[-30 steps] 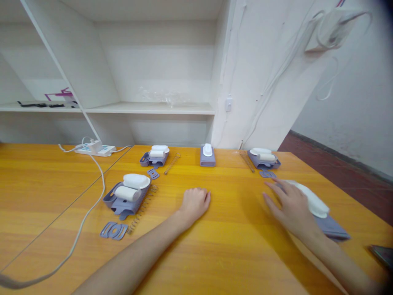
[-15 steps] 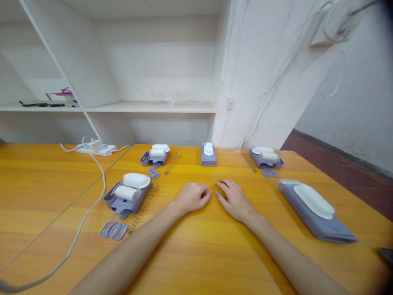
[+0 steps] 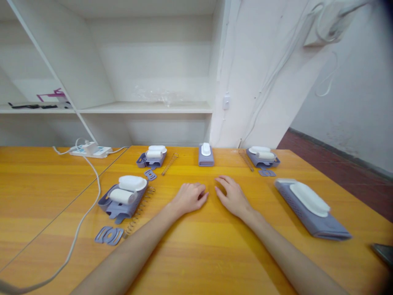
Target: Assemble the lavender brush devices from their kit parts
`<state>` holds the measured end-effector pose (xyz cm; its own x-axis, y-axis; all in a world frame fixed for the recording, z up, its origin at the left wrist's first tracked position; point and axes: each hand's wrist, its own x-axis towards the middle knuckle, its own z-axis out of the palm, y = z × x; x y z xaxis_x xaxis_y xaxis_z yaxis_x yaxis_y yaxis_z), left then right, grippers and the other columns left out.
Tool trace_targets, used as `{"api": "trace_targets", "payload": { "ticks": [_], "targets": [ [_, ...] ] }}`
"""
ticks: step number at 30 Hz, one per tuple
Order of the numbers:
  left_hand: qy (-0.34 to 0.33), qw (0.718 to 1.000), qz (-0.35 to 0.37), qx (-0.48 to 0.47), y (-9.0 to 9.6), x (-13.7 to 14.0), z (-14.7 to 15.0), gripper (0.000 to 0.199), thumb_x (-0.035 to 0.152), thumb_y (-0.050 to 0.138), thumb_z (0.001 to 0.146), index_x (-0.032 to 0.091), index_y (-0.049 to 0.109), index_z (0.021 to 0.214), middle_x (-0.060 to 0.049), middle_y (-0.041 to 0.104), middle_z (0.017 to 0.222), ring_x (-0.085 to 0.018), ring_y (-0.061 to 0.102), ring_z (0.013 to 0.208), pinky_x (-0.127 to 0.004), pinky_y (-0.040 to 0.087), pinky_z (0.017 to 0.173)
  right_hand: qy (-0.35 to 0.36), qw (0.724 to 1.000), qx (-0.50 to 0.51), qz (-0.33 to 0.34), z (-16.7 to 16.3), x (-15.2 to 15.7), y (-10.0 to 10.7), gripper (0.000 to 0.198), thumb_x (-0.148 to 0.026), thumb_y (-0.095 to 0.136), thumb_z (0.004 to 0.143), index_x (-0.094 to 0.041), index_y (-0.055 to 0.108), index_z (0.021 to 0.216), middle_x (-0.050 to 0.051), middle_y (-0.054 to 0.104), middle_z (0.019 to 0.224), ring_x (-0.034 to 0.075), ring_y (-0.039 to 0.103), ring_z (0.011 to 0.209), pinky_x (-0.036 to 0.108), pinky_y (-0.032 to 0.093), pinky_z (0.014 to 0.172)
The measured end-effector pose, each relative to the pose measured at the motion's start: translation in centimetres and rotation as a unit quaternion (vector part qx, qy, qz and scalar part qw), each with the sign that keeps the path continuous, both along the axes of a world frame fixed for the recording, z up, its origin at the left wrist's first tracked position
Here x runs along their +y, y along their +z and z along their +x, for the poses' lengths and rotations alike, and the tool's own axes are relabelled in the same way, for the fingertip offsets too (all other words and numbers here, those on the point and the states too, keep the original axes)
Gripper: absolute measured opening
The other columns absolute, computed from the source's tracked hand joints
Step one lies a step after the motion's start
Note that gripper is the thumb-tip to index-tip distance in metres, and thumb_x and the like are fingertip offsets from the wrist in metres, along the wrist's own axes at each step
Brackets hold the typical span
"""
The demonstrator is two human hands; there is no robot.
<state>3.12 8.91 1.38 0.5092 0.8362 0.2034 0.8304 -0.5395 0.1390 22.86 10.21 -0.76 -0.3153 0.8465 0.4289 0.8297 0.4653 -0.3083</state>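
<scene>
My left hand (image 3: 190,196) rests on the wooden table with loosely curled fingers and the thumb apart, holding nothing. To its right, my right hand (image 3: 232,195) is also empty, its fingers spread a little. A narrow gap lies between the two. Left of my left arm is a purple plastic housing (image 3: 124,210) carrying a white oval piece (image 3: 133,183) and a white roller (image 3: 123,196). Beside it are a metal coil spring (image 3: 139,213) and flat purple cut-out pieces (image 3: 109,235). Right of my right arm lies a long purple holder (image 3: 313,217) with a white oval top (image 3: 310,199).
Along the table's back stand a similar parts set (image 3: 153,157) with a spring (image 3: 170,164), an upright purple-and-white unit (image 3: 206,155), and another set (image 3: 263,157). A power strip (image 3: 91,151) sits back left; its white cable (image 3: 95,205) crosses the table. White shelves (image 3: 147,107) rise behind.
The whole view has shifted slightly, so things appear a bit further left. The gap between my hands looks slightly wider. Nothing has been picked up.
</scene>
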Motion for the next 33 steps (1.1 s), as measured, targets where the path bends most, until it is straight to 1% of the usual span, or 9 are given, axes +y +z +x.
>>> {"api": "trace_targets", "payload": {
  "ticks": [4,6,8,12,15,18,23,27,33],
  "targets": [
    [0.001,1.000,0.000,0.005,0.1,0.0,0.0,0.032,0.041,0.034,0.090,0.021,0.057,0.079,-0.004,0.065,0.081,-0.017,0.059,0.072,-0.025,0.039,0.064,-0.047,0.997,0.049,0.042,1.2,2.0,1.4,0.035,-0.029,0.040,0.086,-0.017,0.056,0.115,0.010,0.056,0.117,0.023,0.051,0.110,0.038,0.039,0.095],
    [0.000,1.000,0.004,0.007,0.0,0.1,-0.1,0.032,0.041,0.034,0.090,0.021,0.057,0.079,-0.004,0.064,0.080,-0.017,0.059,0.071,-0.025,0.039,0.063,-0.066,0.993,0.060,0.073,2.3,3.4,2.6,0.036,-0.029,0.041,0.085,-0.015,0.056,0.115,0.011,0.057,0.115,0.023,0.051,0.108,0.038,0.039,0.095],
    [-0.002,1.000,0.008,0.008,-0.1,0.1,-0.1,0.032,0.041,0.034,0.089,0.020,0.057,0.078,-0.004,0.064,0.079,-0.017,0.059,0.071,-0.025,0.039,0.062,-0.106,0.987,0.064,0.106,3.5,5.0,3.9,0.039,-0.030,0.042,0.084,-0.014,0.055,0.117,0.012,0.057,0.114,0.025,0.051,0.107,0.039,0.040,0.093],
    [-0.006,1.000,0.016,0.006,-0.3,0.3,-0.1,0.032,0.041,0.035,0.089,0.020,0.056,0.077,-0.004,0.064,0.078,-0.017,0.059,0.069,-0.025,0.037,0.060,-0.175,0.973,0.023,0.146,6.4,8.0,6.3,0.041,-0.033,0.044,0.082,-0.015,0.054,0.118,0.014,0.057,0.111,0.029,0.052,0.103,0.043,0.042,0.088],
    [-0.013,1.000,0.026,0.001,-0.5,0.3,-0.2,0.031,0.040,0.034,0.089,0.020,0.055,0.077,-0.004,0.064,0.077,-0.017,0.059,0.068,-0.025,0.036,0.059,-0.245,0.959,-0.013,0.145,8.9,9.6,7.3,0.044,-0.036,0.043,0.082,-0.016,0.053,0.119,0.015,0.054,0.113,0.031,0.050,0.105,0.045,0.042,0.086],
    [-0.015,0.999,0.034,-0.002,-0.7,0.4,-0.2,0.031,0.041,0.034,0.089,0.021,0.055,0.077,-0.003,0.063,0.076,-0.017,0.058,0.067,-0.026,0.036,0.058,-0.315,0.942,-0.042,0.106,11.4,10.8,7.3,0.051,-0.044,0.044,0.081,-0.016,0.051,0.123,0.019,0.049,0.119,0.036,0.046,0.108,0.050,0.041,0.084],
    [-0.013,0.999,0.035,-0.004,-0.7,0.3,-0.3,0.031,0.041,0.034,0.089,0.021,0.054,0.077,-0.003,0.064,0.077,-0.017,0.059,0.068,-0.026,0.036,0.058,-0.406,0.913,-0.047,-0.014,15.1,12.5,5.8,0.070,-0.060,0.049,0.073,-0.015,0.048,0.126,0.024,0.046,0.120,0.042,0.048,0.105,0.056,0.041,0.078],
    [-0.014,0.999,0.036,-0.002,-0.7,0.4,-0.3,0.031,0.041,0.034,0.089,0.021,0.054,0.077,-0.003,0.064,0.077,-0.017,0.059,0.068,-0.026,0.036,0.058,-0.394,0.916,-0.042,-0.061,17.0,13.6,4.3,0.069,-0.067,0.048,0.070,-0.017,0.056,0.117,0.023,0.049,0.118,0.041,0.051,0.102,0.054,0.043,0.077],
    [-0.012,0.999,0.040,0.000,-0.7,0.4,-0.3,0.031,0.040,0.034,0.089,0.021,0.054,0.077,-0.003,0.063,0.077,-0.017,0.058,0.067,-0.026,0.035,0.056,-0.377,0.923,-0.045,-0.059,17.5,14.4,4.0,0.061,-0.060,0.053,0.069,-0.013,0.061,0.108,0.021,0.057,0.107,0.033,0.057,0.094,0.042,0.046,0.074]
  ]
}}
